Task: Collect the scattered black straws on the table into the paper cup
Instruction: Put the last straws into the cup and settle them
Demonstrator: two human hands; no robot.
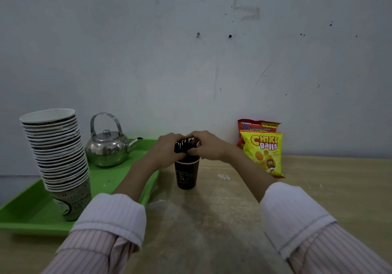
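Worktop (233,220): tray (25,216), kettle (108,149), cup stack (57,152) at left; 2 snack bags (263,150) at right. Straws (185,145) bunched over cup (187,175), gripped by left hand (167,148) and right hand (209,146).

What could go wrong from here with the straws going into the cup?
1. Nothing steadies the dark paper cup; both the left hand and right hand grip the bundle of black straws above it, so an off-centre push may tip it.
2. Loose outer straws might slip out and land on the wooden table.
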